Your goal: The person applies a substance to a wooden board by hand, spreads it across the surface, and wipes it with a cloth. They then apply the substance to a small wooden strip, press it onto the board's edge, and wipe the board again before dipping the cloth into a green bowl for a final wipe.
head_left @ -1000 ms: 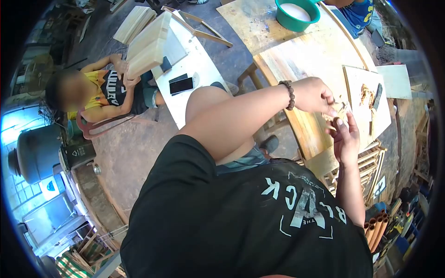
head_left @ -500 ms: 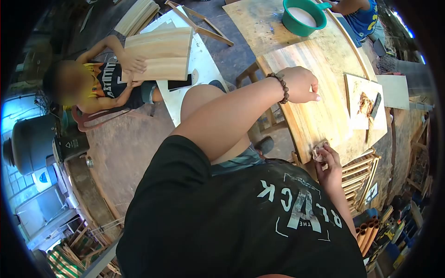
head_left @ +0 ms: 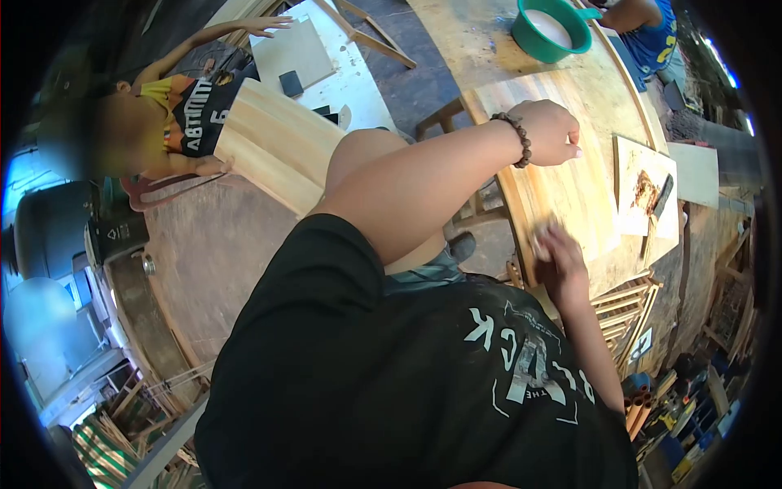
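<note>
My left hand (head_left: 547, 133), with a beaded bracelet (head_left: 521, 138) at the wrist, is over the far part of a light wooden panel (head_left: 562, 191). Its fingers are curled closed, and their inner side is hidden. At the panel's near end, my right hand (head_left: 564, 265) is closed on a crumpled pale rag (head_left: 542, 236), blurred by motion. The panel lies on a wooden worktable (head_left: 468, 33). To its right is a smaller board (head_left: 631, 159) with a brown smear and a dark-bladed scraper (head_left: 665, 196) on it.
A green basin (head_left: 529, 41) of pale contents stands at the table's far end. On the left, a seated person holds another wooden panel (head_left: 273, 138) beside a white table (head_left: 350, 81). A second person in blue (head_left: 658, 37) is at the far right. Wooden slats (head_left: 623, 306) lie below the table.
My right hand has moved the rag slightly up and left along the panel. The seated person's panel has tilted and dropped lower, and one of that person's hands now reaches out over the white table.
</note>
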Action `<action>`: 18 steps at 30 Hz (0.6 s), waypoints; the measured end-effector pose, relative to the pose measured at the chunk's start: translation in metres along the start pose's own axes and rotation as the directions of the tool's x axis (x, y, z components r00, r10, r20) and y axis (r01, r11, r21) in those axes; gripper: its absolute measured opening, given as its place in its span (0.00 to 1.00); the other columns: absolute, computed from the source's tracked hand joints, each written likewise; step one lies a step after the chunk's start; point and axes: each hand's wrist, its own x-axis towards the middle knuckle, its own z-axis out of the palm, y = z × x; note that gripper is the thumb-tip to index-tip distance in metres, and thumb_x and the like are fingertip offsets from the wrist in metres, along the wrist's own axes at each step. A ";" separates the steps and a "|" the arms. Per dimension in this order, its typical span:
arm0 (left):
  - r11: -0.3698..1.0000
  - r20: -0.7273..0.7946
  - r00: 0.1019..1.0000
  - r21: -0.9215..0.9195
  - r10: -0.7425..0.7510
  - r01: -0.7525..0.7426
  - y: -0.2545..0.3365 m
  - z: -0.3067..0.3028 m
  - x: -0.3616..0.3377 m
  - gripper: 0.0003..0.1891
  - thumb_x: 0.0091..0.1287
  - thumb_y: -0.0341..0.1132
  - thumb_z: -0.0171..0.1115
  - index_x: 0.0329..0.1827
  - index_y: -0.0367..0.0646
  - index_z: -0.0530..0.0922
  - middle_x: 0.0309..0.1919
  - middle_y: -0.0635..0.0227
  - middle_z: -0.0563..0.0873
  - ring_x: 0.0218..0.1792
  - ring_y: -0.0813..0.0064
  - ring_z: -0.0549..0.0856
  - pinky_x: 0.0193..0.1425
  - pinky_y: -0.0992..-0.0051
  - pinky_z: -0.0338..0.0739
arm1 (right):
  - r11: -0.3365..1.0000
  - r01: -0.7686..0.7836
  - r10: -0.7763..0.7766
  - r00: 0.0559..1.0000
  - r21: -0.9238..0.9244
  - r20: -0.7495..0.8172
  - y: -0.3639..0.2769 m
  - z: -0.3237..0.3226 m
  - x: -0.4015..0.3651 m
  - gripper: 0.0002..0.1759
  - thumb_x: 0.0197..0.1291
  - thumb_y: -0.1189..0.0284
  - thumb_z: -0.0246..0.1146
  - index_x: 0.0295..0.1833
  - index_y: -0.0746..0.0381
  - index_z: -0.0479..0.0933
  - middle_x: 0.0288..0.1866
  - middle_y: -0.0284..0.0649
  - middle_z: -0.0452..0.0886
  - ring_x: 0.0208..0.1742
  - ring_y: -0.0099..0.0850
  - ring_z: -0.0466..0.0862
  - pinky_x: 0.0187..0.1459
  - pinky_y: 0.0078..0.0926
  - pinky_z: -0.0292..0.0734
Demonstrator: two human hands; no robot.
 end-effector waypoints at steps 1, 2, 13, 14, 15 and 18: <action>1.000 0.003 1.000 0.001 -0.004 0.004 0.001 -0.004 -0.002 0.17 0.72 0.51 0.69 0.51 0.48 0.91 0.50 0.57 0.93 0.57 0.55 0.89 0.65 0.58 0.82 | 1.000 -0.011 0.011 1.000 -0.010 0.021 0.009 -0.006 -0.028 0.26 0.57 0.87 0.70 0.62 0.62 0.85 0.67 0.52 0.84 0.68 0.53 0.84 0.70 0.45 0.80; 1.000 0.003 1.000 0.000 -0.011 0.011 0.003 -0.008 -0.006 0.17 0.72 0.51 0.69 0.51 0.48 0.91 0.51 0.58 0.93 0.57 0.56 0.90 0.65 0.58 0.83 | 1.000 -0.020 0.020 0.999 -0.021 0.044 0.017 -0.010 -0.055 0.25 0.57 0.87 0.70 0.62 0.63 0.86 0.67 0.53 0.84 0.68 0.53 0.84 0.70 0.44 0.80; 1.000 -0.091 0.996 0.013 -0.016 0.018 -0.004 -0.016 0.001 0.16 0.72 0.51 0.68 0.50 0.50 0.92 0.50 0.58 0.93 0.55 0.55 0.90 0.64 0.57 0.83 | 0.993 -0.114 0.109 0.984 -0.025 -0.138 -0.002 -0.025 0.014 0.16 0.67 0.84 0.69 0.59 0.64 0.83 0.58 0.53 0.88 0.60 0.53 0.88 0.63 0.43 0.83; 1.000 -0.095 0.995 0.020 -0.015 0.017 -0.010 -0.013 0.005 0.16 0.72 0.51 0.68 0.49 0.50 0.92 0.50 0.58 0.93 0.55 0.55 0.90 0.64 0.58 0.83 | 0.991 -0.127 0.120 0.982 -0.040 -0.145 0.000 -0.022 0.030 0.17 0.65 0.84 0.69 0.60 0.64 0.84 0.59 0.53 0.88 0.61 0.53 0.87 0.63 0.43 0.84; 1.000 -0.096 0.995 0.024 -0.010 0.013 -0.013 -0.012 0.009 0.16 0.72 0.51 0.68 0.49 0.50 0.92 0.49 0.57 0.93 0.55 0.55 0.90 0.64 0.58 0.83 | 0.990 -0.121 0.111 0.984 -0.068 -0.138 0.007 -0.017 0.040 0.19 0.63 0.83 0.70 0.60 0.64 0.84 0.61 0.54 0.87 0.63 0.53 0.86 0.63 0.44 0.84; 0.985 -0.060 0.992 -0.140 -0.110 0.101 -0.020 -0.013 0.014 0.13 0.71 0.44 0.73 0.46 0.44 0.91 0.43 0.56 0.94 0.47 0.60 0.93 0.52 0.63 0.87 | 0.996 -0.039 0.023 0.980 -0.075 -0.196 0.015 0.011 0.056 0.20 0.61 0.82 0.70 0.59 0.63 0.84 0.62 0.55 0.85 0.60 0.54 0.86 0.64 0.46 0.83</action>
